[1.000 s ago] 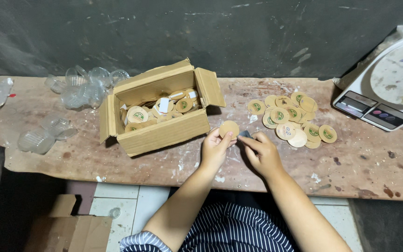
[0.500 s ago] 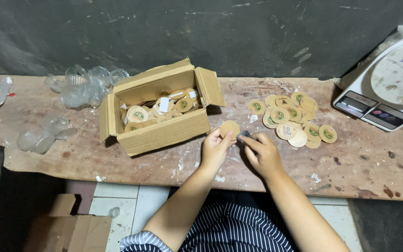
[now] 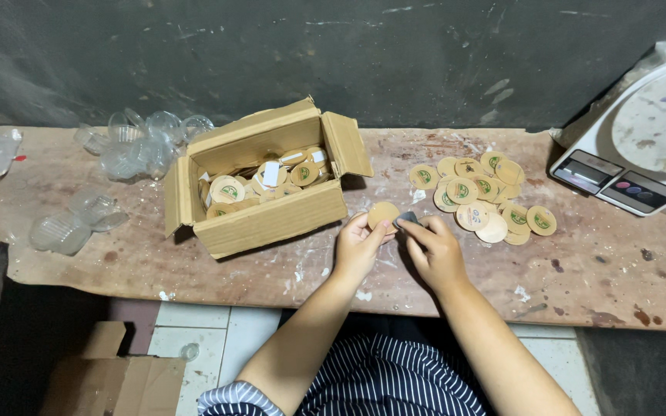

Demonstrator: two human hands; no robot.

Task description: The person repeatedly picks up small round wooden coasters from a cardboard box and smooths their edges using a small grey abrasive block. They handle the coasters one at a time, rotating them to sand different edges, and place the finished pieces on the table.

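My left hand (image 3: 358, 248) holds a round tan disc (image 3: 383, 213) by its edge, just above the wooden table (image 3: 194, 266). Close to it on the right, my right hand (image 3: 433, 250) pinches a small dark grey object (image 3: 407, 219) against the disc's right side. An open cardboard box (image 3: 267, 221) with several similar discs, some bearing green marks and white tags, stands to the left of my hands. A loose pile of discs (image 3: 483, 197) lies to the right.
A white digital scale (image 3: 641, 139) sits at the table's far right. Clear plastic cups (image 3: 136, 142) lie at the left back, more clear plastic (image 3: 71, 223) nearer the left edge. A cardboard box (image 3: 113, 374) stands on the floor below.
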